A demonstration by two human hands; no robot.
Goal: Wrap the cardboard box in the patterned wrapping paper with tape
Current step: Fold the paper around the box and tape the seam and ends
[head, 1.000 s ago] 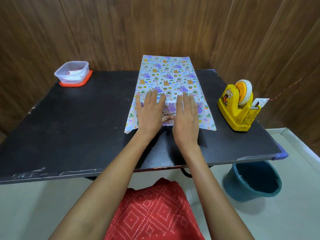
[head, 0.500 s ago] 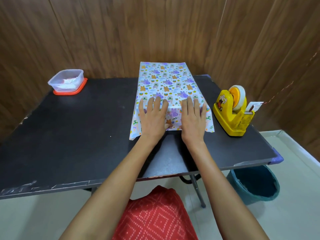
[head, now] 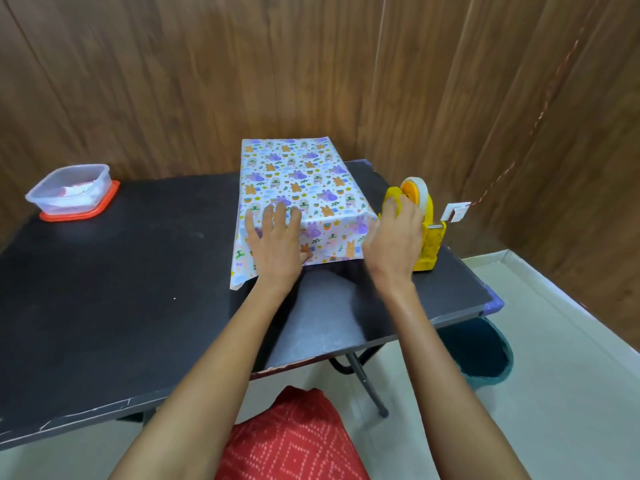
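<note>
My left hand [head: 277, 244] lies flat, fingers straight, on wrapping paper [head: 298, 174]; right hand [head: 394, 237] at yellow tape dispenser [head: 429, 244], grip unclear.

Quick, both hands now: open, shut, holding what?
Left hand: open, flat on the patterned wrapping paper.
Right hand: at the yellow plastic tape dispenser; grip cannot be told.

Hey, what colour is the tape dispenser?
The tape dispenser is yellow, with an orange hub; the head view shows it best.
</note>
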